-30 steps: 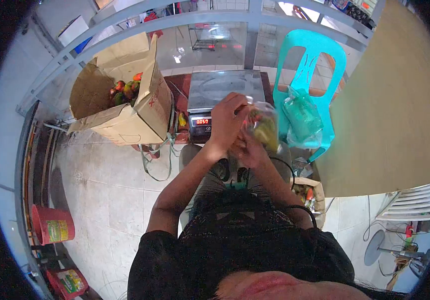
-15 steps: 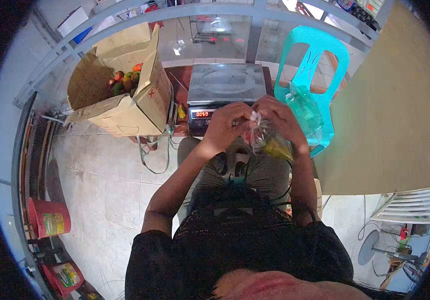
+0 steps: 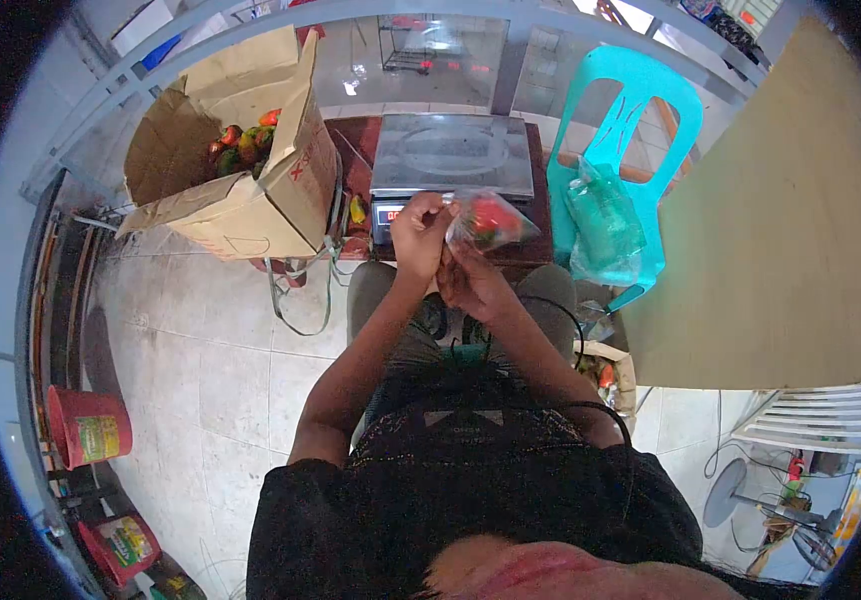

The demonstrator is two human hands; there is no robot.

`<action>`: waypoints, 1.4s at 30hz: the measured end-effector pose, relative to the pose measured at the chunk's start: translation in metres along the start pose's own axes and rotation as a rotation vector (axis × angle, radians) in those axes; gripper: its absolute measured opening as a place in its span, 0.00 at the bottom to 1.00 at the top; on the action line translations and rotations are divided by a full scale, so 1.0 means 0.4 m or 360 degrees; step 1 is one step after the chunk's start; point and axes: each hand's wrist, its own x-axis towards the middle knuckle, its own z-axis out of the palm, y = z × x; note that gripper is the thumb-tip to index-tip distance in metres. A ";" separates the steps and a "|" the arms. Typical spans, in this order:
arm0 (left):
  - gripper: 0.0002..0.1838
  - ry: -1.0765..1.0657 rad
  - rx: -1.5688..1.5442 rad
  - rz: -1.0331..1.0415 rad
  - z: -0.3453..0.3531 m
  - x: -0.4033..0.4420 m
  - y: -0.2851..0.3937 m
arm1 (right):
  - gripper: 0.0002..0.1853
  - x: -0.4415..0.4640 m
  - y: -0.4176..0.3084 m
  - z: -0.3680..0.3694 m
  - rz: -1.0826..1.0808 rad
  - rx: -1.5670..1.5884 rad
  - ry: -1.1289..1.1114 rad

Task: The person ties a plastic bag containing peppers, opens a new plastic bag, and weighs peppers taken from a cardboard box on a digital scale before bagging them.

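Observation:
A clear plastic bag with red and green peppers in it is held over the front edge of a digital scale. The fingers of my left hand pinch the bag's gathered neck. Just below, my right hand is closed against the bag's near side by the neck; its fingertips are partly hidden. The scale's metal pan has nothing on it, and my left hand covers part of its red display. A small yellow-green pepper lies to the left of the scale.
A large open cardboard box with several peppers stands at left. At right, a turquoise plastic chair holds a green plastic bundle. A brown board lies beyond it. Near my right leg sits a bag of peppers.
The bag has swung up and left, from hanging below my hands to lying toward the scale. My right hand has dropped to below the bag's neck, and my left hand has shifted slightly left.

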 end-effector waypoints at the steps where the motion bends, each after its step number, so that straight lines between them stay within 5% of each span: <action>1: 0.06 0.0038 0.0116 0.0238 -0.012 0.000 -0.026 | 0.11 -0.021 -0.026 0.009 0.0034 -0.0219 0.0091; 2: 0.05 0.0076 0.0230 0.0475 -0.022 0.001 -0.051 | 0.11 -0.037 -0.049 0.021 0.0069 -0.0440 0.0181; 5: 0.04 -0.0141 0.0308 0.0502 -0.036 -0.029 -0.043 | 0.08 -0.042 -0.103 0.065 -0.1028 -0.2423 0.0512; 8: 0.06 -0.0380 0.0295 0.0490 -0.056 -0.046 -0.010 | 0.07 -0.046 -0.182 0.092 -0.1069 -0.2874 0.0300; 9: 0.05 -0.0461 0.0172 0.0421 -0.060 -0.050 0.000 | 0.07 -0.039 -0.205 0.087 -0.1214 -0.2733 0.0106; 12: 0.05 -0.0621 -0.0119 0.0248 -0.061 -0.058 0.040 | 0.11 -0.033 -0.260 0.060 -0.0879 -0.2331 -0.0210; 17: 0.04 -0.0761 -0.0225 0.0203 -0.034 -0.050 0.132 | 0.11 -0.012 -0.248 -0.012 -0.0324 -0.1148 -0.0231; 21: 0.04 -0.0463 -0.0591 -0.0053 -0.008 -0.010 0.032 | 0.13 0.010 -0.160 -0.010 -0.0315 -0.0316 -0.0475; 23: 0.04 -0.0341 -0.0641 -0.0185 -0.007 -0.019 0.041 | 0.14 0.043 -0.038 -0.064 -0.0101 0.0350 -0.0185; 27: 0.06 -0.0043 -0.0596 -0.0283 0.009 -0.023 -0.008 | 0.13 0.057 0.030 -0.038 -0.0229 0.0369 -0.0027; 29: 0.07 0.0054 -0.0472 -0.0052 0.004 -0.024 -0.054 | 0.13 0.040 0.032 -0.037 -0.0196 0.0302 -0.0045; 32: 0.08 0.0166 -0.0084 0.0139 -0.012 -0.031 -0.106 | 0.12 0.011 0.013 -0.043 -0.0216 -0.0114 0.0158; 35: 0.08 0.0215 0.0111 0.0230 -0.010 -0.038 -0.106 | 0.12 0.029 0.033 -0.071 -0.0745 -0.1507 0.0710; 42: 0.05 -0.0035 0.0185 0.0244 -0.015 -0.065 -0.051 | 0.11 -0.028 -0.071 0.064 -0.1386 -0.2787 0.0834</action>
